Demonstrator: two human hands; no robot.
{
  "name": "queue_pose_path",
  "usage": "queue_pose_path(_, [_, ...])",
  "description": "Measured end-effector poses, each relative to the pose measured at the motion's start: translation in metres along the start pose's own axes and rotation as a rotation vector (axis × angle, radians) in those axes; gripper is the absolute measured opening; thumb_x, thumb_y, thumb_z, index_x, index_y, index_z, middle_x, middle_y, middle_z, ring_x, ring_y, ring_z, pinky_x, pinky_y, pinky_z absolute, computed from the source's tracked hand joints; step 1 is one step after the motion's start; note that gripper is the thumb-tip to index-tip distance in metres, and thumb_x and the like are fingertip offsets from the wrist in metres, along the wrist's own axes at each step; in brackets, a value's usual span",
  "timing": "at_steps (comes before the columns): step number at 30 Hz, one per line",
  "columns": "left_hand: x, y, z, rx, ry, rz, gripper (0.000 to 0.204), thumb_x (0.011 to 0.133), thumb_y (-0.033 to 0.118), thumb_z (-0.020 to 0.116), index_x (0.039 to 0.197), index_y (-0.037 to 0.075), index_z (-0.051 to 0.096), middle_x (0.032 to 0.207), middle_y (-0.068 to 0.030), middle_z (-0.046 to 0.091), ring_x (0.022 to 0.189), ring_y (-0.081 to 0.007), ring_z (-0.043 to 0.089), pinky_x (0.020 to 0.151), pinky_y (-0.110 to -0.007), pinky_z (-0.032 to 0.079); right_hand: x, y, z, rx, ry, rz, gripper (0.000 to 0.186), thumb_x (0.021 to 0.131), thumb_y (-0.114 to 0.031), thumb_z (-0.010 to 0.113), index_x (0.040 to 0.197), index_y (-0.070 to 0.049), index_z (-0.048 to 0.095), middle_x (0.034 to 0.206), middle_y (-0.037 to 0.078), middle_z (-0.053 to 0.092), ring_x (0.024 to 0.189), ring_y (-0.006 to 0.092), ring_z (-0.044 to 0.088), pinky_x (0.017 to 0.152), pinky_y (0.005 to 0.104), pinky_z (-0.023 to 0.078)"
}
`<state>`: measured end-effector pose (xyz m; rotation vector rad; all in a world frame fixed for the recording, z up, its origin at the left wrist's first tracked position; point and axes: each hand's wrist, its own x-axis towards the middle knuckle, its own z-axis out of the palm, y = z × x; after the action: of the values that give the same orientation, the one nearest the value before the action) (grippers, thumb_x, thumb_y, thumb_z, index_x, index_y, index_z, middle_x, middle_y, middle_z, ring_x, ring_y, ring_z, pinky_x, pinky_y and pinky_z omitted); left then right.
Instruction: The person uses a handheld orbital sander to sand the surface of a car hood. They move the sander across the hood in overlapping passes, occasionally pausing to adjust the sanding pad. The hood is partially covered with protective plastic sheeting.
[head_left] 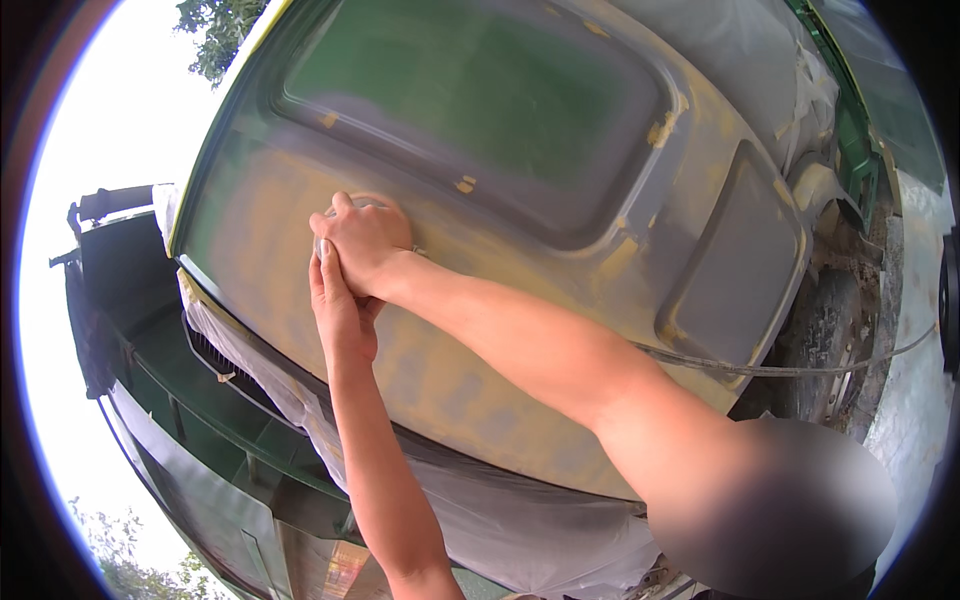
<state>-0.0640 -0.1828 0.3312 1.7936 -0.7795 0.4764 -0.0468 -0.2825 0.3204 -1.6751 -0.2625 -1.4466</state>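
Observation:
My right hand [365, 240] rests over a round hand tool [390, 210], fingers curled on its top, against a vehicle body panel [500, 370] with sanded yellow, grey and green patches. My left hand [338, 300] is just below and beside it, fingers wrapped on the tool's left side, mostly hidden by my right hand. A thin hose [780, 368] runs off to the right, partly behind my right forearm. Above the hands is a recessed green window-shaped area [460, 80] with a grey border. To the right is a smaller grey recessed panel [730, 250].
Plastic sheeting [530, 530] covers parts below the panel and at upper right. Dark green metal bodywork [190, 420] stands at left. A wheel arch [830, 190] with grimy parts below is at right. Trees [205, 35] show beyond. A blurred round area covers the lower right.

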Motion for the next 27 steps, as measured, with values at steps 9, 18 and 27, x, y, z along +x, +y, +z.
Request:
queue_pose_path(9, [0.072, 0.033, -0.034, -0.18, -0.117, 0.09, 0.065, 0.109, 0.058, 0.046, 0.15, 0.007, 0.047, 0.128, -0.0123, 0.067, 0.115, -0.028, 0.068, 0.104, -0.041, 0.055, 0.08, -0.038, -0.007, -0.124, -0.069, -0.073, 0.032, 0.085, -0.026, 0.072, 0.114, -0.012, 0.068, 0.123, 0.015, 0.063, 0.11, 0.035, 0.071, 0.088, 0.0467, 0.06])
queue_pose_path(18, [-0.062, -0.078, -0.095, 0.862, 0.199, 0.933, 0.049, 0.095, 0.009, 0.07, 0.142, 0.002, 0.058, 0.127, -0.0239, 0.067, 0.117, -0.0405, 0.065, 0.1, -0.047, 0.051, 0.02, -0.016, 0.012, -0.197, -0.076, -0.233, 0.04, 0.072, -0.021, 0.076, 0.11, -0.011, 0.069, 0.112, 0.02, 0.066, 0.1, 0.0395, 0.073, 0.084, 0.0493, 0.061])
queue_pose_path(27, [-0.097, -0.172, -0.094, 1.119, 0.196, 0.798, 0.056, 0.095, 0.018, 0.067, 0.149, 0.01, 0.053, 0.165, -0.0224, 0.034, 0.153, -0.043, 0.032, 0.126, -0.059, 0.022, 0.116, -0.034, 0.005, -0.354, -0.083, -0.279, 0.055, 0.071, -0.025, 0.073, 0.126, -0.025, 0.071, 0.127, 0.013, 0.069, 0.116, 0.0344, 0.07, 0.097, 0.0435, 0.059])
